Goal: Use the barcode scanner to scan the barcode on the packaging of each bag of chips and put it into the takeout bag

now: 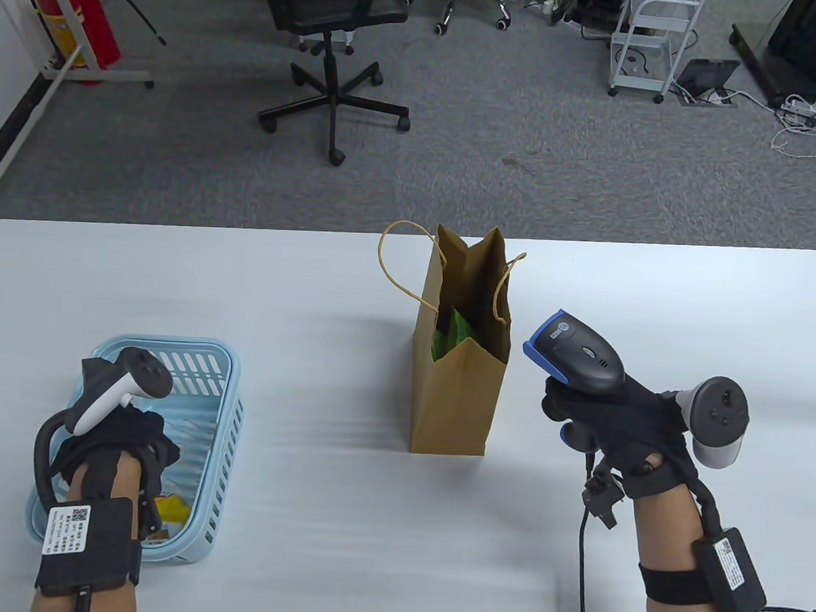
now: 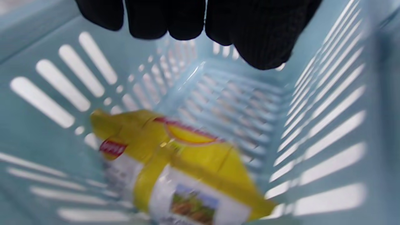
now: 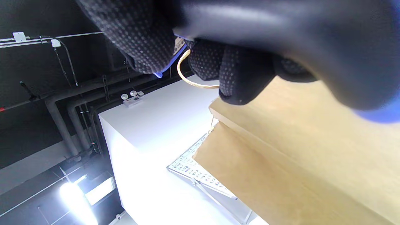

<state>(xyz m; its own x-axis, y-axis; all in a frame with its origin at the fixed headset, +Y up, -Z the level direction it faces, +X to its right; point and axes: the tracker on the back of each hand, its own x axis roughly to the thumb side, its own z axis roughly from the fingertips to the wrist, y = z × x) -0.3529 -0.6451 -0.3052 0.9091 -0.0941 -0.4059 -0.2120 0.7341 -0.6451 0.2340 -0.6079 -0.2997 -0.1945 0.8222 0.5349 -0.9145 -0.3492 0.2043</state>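
Left hand (image 1: 128, 436), fingers (image 2: 175, 22) relaxed and holding nothing, should pinch the yellow chip bag (image 2: 175, 162) below them, barcode outward; right hand (image 1: 606, 413) grips the scanner (image 1: 575, 354).

The right hand (image 1: 619, 423) has its fingers wrapped around the grip of a grey and blue barcode scanner (image 1: 575, 357), whose head points up and to the left of it. Just to that hand's left stands the brown takeout bag (image 1: 455, 389), upright and open, with something green (image 1: 455, 332) peeking inside. The left hand (image 1: 121, 442) hangs over a light blue basket (image 1: 221, 406), with a bit of yellow packaging (image 1: 172, 512) showing just beside the wrist.
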